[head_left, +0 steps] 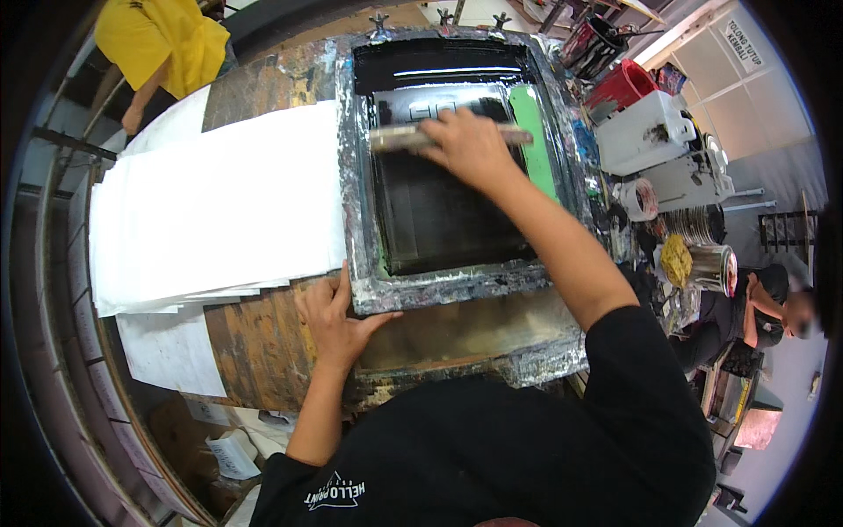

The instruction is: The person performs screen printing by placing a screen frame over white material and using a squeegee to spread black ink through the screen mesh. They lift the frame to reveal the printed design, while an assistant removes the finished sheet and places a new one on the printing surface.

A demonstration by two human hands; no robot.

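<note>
My right hand (470,149) is wrapped round a wooden-handled squeegee (395,139), which lies crosswise over the upper part of a screen-printing frame (457,292). Black ink (457,215) covers most of the mesh, and a green strip (532,132) runs down its right side. Near the frame's lower left corner, my left hand (334,321) is spread, its thumb along the near edge and a finger pointing up beside the left edge. Whether it presses on the frame I cannot tell. Left of the frame lies a stack of white sheets (219,206).
Wing-nut clamps (445,18) stand at the frame's far edge. Ink-stained containers, including a red bucket (622,86) and a white jerrycan (645,132), crowd the right. A person in yellow (162,44) stands far left; another person (764,303) sits at right.
</note>
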